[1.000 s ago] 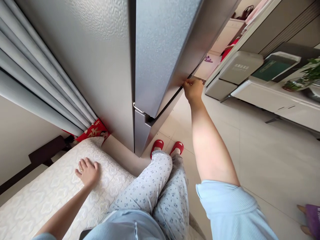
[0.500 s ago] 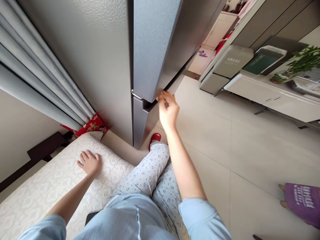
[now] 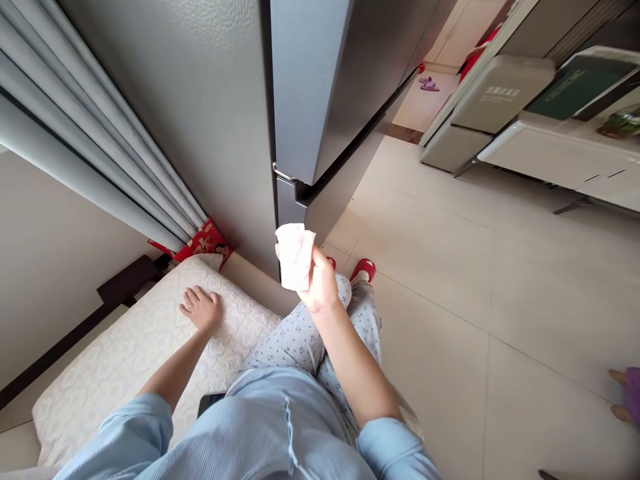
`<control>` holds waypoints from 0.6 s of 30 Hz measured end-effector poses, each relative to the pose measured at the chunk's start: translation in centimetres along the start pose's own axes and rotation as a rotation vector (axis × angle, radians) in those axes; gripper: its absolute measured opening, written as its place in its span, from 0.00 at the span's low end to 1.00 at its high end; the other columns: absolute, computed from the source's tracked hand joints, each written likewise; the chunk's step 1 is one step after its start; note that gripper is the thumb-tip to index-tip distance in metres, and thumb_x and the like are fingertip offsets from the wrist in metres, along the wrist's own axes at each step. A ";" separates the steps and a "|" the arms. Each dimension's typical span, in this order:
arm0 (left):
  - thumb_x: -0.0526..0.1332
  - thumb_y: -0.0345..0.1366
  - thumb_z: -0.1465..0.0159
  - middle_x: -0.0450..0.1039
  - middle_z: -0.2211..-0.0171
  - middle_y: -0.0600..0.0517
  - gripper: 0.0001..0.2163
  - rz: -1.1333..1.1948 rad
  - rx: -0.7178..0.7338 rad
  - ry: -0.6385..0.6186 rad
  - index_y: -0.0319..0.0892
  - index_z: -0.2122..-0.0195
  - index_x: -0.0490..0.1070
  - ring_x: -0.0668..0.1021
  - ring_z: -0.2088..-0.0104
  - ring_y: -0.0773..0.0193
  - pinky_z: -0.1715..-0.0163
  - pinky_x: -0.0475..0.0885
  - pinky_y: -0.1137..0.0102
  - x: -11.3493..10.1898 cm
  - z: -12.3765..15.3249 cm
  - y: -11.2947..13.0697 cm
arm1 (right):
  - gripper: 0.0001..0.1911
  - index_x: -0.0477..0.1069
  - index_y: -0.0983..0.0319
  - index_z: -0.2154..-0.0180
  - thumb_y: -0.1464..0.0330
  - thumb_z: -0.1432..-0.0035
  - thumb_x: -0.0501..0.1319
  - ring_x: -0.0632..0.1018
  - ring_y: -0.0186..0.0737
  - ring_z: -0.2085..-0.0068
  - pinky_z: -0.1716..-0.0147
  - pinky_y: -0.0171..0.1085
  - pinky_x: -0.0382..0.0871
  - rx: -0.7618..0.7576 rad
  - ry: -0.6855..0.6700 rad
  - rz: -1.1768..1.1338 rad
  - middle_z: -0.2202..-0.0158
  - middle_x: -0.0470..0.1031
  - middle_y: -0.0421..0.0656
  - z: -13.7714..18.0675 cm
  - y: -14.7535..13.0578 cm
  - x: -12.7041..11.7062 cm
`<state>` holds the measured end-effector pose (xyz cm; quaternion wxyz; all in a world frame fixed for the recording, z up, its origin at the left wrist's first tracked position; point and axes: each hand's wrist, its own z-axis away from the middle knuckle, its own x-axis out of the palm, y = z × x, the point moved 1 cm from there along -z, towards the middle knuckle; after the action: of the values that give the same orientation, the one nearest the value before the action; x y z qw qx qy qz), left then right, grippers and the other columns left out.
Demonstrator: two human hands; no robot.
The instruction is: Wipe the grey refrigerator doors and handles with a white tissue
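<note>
My right hand [image 3: 320, 283] is raised in front of me, fingers closed on a folded white tissue or cloth [image 3: 295, 255]. It hangs just below the lower edge of the grey fridge's upper door [image 3: 320, 87]. My left hand [image 3: 201, 308] lies flat, fingers spread, on a white quilted cushion [image 3: 125, 360] at my left. I am seated, with patterned trousers and red slippers [image 3: 364, 269] visible below.
Grey curtains [image 3: 75, 133] hang at the left, with a red packet [image 3: 203, 241] at their foot. White low cabinets and bins [image 3: 500, 100] stand at the right. Beige tiled floor [image 3: 475, 300] spreads to the right. A purple-clad person's feet [image 3: 625, 400] show at the right edge.
My right hand left the fridge door's lower edge, drew back toward me and now shows a white tissue. My left hand stayed on the cushion.
</note>
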<state>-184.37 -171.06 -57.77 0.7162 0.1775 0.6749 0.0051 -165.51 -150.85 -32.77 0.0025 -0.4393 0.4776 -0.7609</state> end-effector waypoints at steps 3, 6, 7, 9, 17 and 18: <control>0.46 0.37 0.28 0.45 0.24 0.26 0.32 0.068 -0.037 -0.026 0.21 0.27 0.53 0.49 0.23 0.41 0.26 0.40 0.40 -1.0 0.0 0.8 | 0.22 0.79 0.57 0.60 0.46 0.36 0.62 0.83 0.46 0.53 0.51 0.46 0.82 0.101 -0.047 -0.134 0.65 0.83 0.43 0.6 -0.9 -0.6; 0.49 0.35 0.29 0.48 0.25 0.26 0.29 0.300 -0.023 -0.228 0.23 0.30 0.60 0.49 0.23 0.40 0.26 0.40 0.40 -2.5 0.7 3.2 | 0.26 0.79 0.57 0.56 0.42 0.36 0.61 0.81 0.48 0.47 0.47 0.50 0.81 0.164 -0.094 -0.176 0.57 0.84 0.46 1.5 -1.0 -1.3; 0.50 0.37 0.28 0.54 0.27 0.28 0.27 0.396 0.019 -0.325 0.27 0.32 0.64 0.55 0.24 0.42 0.26 0.46 0.43 -3.1 1.3 4.4 | 0.25 0.78 0.57 0.55 0.43 0.38 0.64 0.81 0.48 0.47 0.47 0.49 0.80 0.172 -0.106 -0.160 0.56 0.84 0.45 1.7 -0.7 -1.7; 0.49 0.43 0.25 0.66 0.32 0.35 0.25 0.658 0.168 -0.533 0.35 0.33 0.67 0.69 0.31 0.49 0.30 0.63 0.53 -4.5 3.3 7.2 | 0.22 0.78 0.57 0.55 0.49 0.44 0.72 0.81 0.46 0.49 0.49 0.45 0.79 0.164 -0.097 -0.084 0.56 0.83 0.43 1.9 0.3 -2.7; 0.67 0.62 0.35 0.79 0.49 0.40 0.32 1.401 0.436 -1.206 0.39 0.44 0.75 0.81 0.51 0.52 0.48 0.77 0.60 -10.6 11.4 17.1 | 0.20 0.79 0.61 0.62 0.50 0.42 0.69 0.78 0.40 0.57 0.58 0.35 0.71 -0.016 0.102 0.641 0.60 0.79 0.43 3.1 4.2 -8.3; 0.66 0.64 0.36 0.79 0.53 0.41 0.32 1.363 0.405 -1.220 0.37 0.48 0.76 0.81 0.54 0.54 0.51 0.77 0.61 -10.8 11.7 17.6 | 0.21 0.79 0.61 0.61 0.50 0.41 0.68 0.78 0.42 0.54 0.56 0.36 0.72 -0.023 0.109 0.676 0.56 0.80 0.44 3.4 4.2 -8.9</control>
<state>-169.96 -160.11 -42.49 0.7445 0.6281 -0.0793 0.2120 -159.51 -151.89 -41.24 0.2240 -0.2147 0.6043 -0.7338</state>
